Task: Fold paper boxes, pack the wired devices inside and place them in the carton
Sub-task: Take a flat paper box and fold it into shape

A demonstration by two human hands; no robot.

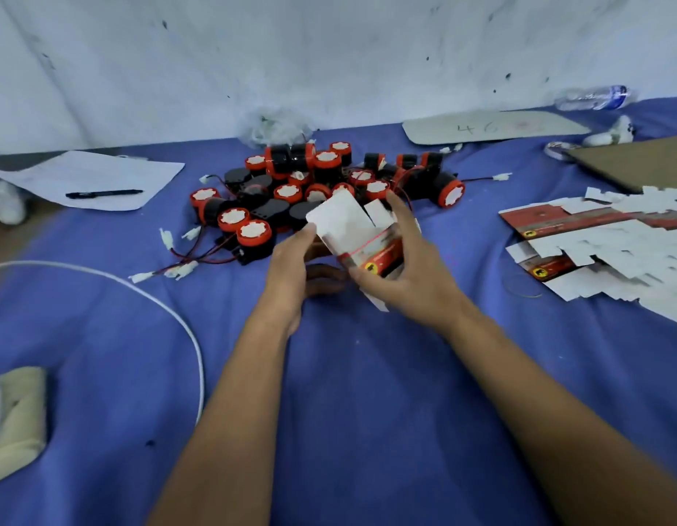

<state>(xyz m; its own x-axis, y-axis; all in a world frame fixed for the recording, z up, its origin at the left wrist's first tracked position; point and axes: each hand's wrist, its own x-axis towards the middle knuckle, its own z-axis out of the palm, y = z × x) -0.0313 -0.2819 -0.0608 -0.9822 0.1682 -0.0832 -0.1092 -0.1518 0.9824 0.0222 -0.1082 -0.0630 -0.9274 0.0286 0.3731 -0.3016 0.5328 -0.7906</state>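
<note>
A blue cloth is covering the desk, running to a smudged white wall. Both the left hand and right hand are gripping a half-folded paper box, partly hiding it; flat blanks are running off the right edge.

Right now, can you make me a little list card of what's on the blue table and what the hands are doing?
surface: blue cloth
left hand: grips the paper box at its left edge
right hand: wraps the paper box from the right
paper box: half folded, white flaps up, red print below
wired devices: red and black pile behind the hands
flat boxes: unfolded stack at right
pen: on a white sheet, far left
bottle: lying at back right
</note>
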